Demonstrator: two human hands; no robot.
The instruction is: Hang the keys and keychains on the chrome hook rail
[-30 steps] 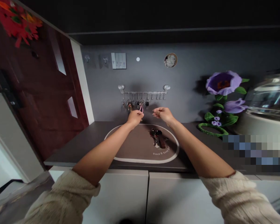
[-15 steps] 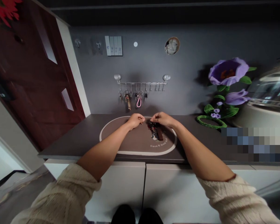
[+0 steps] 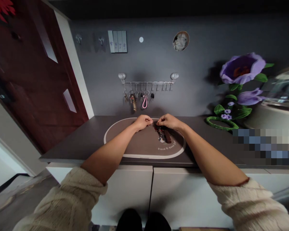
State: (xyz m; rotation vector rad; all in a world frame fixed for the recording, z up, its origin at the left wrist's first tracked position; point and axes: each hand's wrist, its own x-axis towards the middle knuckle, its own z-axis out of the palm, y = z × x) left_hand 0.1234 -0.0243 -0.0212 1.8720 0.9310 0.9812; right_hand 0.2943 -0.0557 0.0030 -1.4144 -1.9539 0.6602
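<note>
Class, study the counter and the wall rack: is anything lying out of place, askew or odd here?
One key bunch lies loose on the oval mat, between the left hand and right hand, while the other keys hang from the hook rail, crowded to its left end. Nothing looks spilled or damaged.

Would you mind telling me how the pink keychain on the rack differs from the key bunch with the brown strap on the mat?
The pink keychain hangs upright from a hook on the wall rack; the key bunch with the brown strap lies flat on the oval mat. The pink keychain is untouched, while the left hand and right hand meet at the key bunch's top end. Both carry a strap loop.
</note>
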